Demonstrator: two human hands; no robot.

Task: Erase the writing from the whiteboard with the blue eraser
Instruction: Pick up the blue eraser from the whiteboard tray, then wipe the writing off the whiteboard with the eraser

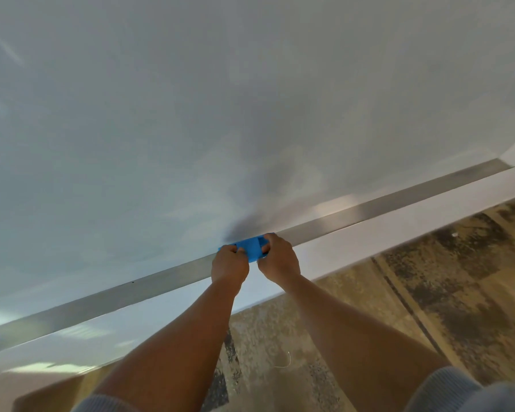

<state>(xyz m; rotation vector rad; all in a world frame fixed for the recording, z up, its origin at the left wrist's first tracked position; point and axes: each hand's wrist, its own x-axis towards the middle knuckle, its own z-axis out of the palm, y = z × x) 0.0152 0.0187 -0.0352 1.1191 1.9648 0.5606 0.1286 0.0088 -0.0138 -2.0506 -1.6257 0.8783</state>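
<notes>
The whiteboard [191,114] fills most of the view and its surface looks blank, with no writing that I can make out. A blue eraser [252,248] presses against the board's lower edge, just above the metal strip [369,208]. My left hand [229,267] grips the eraser's left end and my right hand [278,258] grips its right end. A dark shadow rises from the eraser onto the board. Fingers cover part of the eraser.
Below the metal strip runs a white ledge or wall band [354,242]. Under that lies a mottled brown floor [428,292] with a small white scrap [284,362] on it. Grey sleeves [446,388] show at the bottom.
</notes>
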